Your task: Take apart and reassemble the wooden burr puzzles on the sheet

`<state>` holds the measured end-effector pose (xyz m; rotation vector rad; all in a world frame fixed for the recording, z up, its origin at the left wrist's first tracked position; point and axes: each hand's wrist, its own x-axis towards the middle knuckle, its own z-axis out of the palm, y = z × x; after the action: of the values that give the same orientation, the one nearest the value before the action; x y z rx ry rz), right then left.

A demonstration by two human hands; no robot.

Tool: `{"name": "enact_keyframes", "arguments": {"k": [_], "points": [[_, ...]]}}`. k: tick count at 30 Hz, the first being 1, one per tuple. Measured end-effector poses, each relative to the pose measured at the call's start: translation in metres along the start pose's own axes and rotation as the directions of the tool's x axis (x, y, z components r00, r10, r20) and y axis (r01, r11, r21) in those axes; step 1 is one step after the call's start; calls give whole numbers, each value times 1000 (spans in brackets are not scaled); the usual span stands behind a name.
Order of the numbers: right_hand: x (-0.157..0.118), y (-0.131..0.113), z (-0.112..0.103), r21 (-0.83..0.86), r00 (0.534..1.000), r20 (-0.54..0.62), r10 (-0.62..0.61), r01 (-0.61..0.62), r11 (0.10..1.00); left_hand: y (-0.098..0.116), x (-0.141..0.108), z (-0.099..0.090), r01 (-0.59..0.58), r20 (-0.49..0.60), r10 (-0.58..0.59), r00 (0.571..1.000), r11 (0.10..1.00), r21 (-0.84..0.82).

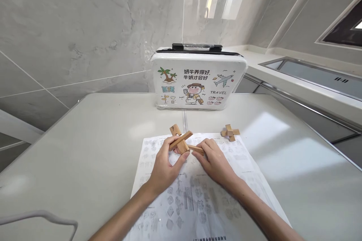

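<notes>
My left hand [166, 162] is closed around a few crossed wooden puzzle pieces [183, 147], with one long bar [181, 140] lying slantwise on top. Between the thumb and fingers of my right hand [213, 158] is another wooden puzzle piece [196, 148], its left end meeting the pieces in my left hand. Just beyond my left fingers shows a wooden block [175, 130] with a dark mark; whether it joins the held pieces I cannot tell. Under both hands lies a large printed sheet [195, 211] with rows of small diagrams.
An assembled wooden cross puzzle [230, 132] rests at the sheet's far right corner. Behind it, a white cartoon-printed case [198, 83] stands upright on the white table [93, 150] near the tiled wall. A grey cable [39, 214] runs along the lower left. A counter [311, 79] is at right.
</notes>
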<state>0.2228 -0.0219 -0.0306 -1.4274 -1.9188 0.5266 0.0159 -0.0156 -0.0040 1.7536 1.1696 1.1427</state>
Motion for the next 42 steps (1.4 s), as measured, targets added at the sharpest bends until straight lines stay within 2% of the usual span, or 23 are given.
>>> {"name": "enact_keyframes", "arguments": {"k": [3, 6, 7, 9, 11, 12, 14, 16, 20, 31, 34, 37, 39, 42], "points": [[3, 0, -3, 114, 988, -84, 130, -120, 986, -2, -1, 1, -70, 29, 69, 997, 996, 53], [8, 0, -10, 410, 955, -60, 292, -243, 879, -2, -2, 1, -89, 55, 85, 995, 994, 63], [9, 0, -13, 537, 948, -5, 319, -266, 801, -2, -3, 1, -84, 67, 80, 995, 995, 57], [11, 0, -17, 762, 935, 122, 332, -302, 573, 0, -3, 1, -63, 101, 59, 993, 997, 45], [12, 1, -20, 886, 929, 207, 305, -311, 345, 2, -4, 0, -33, 144, 27, 989, 999, 36], [11, 1, -21, 915, 930, 228, 288, -306, 264, 3, -4, 0, -18, 165, 13, 986, 999, 29], [10, 1, -22, 937, 935, 252, 248, -300, 180, 4, -5, 0, 5, 199, -7, 980, 1000, 9], [9, 1, -23, 935, 937, 276, 213, -313, 166, 5, -6, 1, 25, 232, -22, 972, 1000, -12], [6, 1, -23, 906, 929, 330, 167, -361, 219, 7, -6, 2, 49, 284, -36, 958, 998, -40], [6, 2, -24, 884, 915, 375, 152, -402, 239, 8, -7, 1, 77, 260, -45, 965, 990, -116], [6, 0, -25, 880, 905, 410, 113, -425, 211, 8, -7, 1, 83, 273, -44, 961, 988, -133], [6, -3, -24, 873, 883, 466, 56, -469, 131, 9, -6, 1, 83, 278, -38, 960, 985, -153], [5, -4, -22, 864, 867, 498, 5, -496, 82, 11, -6, 0, 86, 317, -22, 948, 978, -188], [2, -3, -15, 853, 851, 521, -67, -517, 67, 12, -8, 1, 116, 405, -3, 914, 960, -256]]}}
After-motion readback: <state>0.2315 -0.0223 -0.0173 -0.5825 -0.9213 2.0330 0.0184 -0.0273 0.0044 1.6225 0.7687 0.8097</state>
